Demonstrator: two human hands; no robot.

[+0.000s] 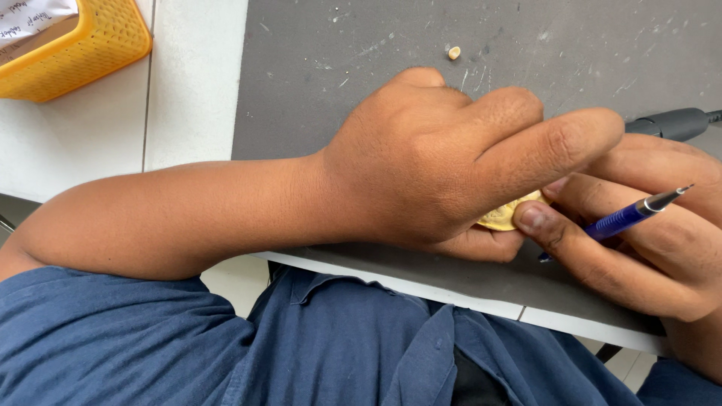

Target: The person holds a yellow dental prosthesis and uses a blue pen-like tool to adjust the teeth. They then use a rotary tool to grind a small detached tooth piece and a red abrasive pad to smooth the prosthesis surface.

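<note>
On the grey mat [361,45]: both my hands meet at its near edge.
Left hand [429,165]: closed around a small yellow piece [505,216], mostly hidden.
Right hand [647,233]: gripping a blue pen [620,218], thumb touching the piece.
Dark tool [673,122]: on the mat, just beyond my right hand.
Pale crumb [453,53]: farther up the mat.
Yellow basket [75,45]: off the mat, far left.

A scratched dark grey mat [361,45] covers a white table [192,83] under even, soft light, with a yellow perforated plastic basket [90,45] at the far left corner and a pale tiled floor [237,278] showing below the table's edge.
</note>
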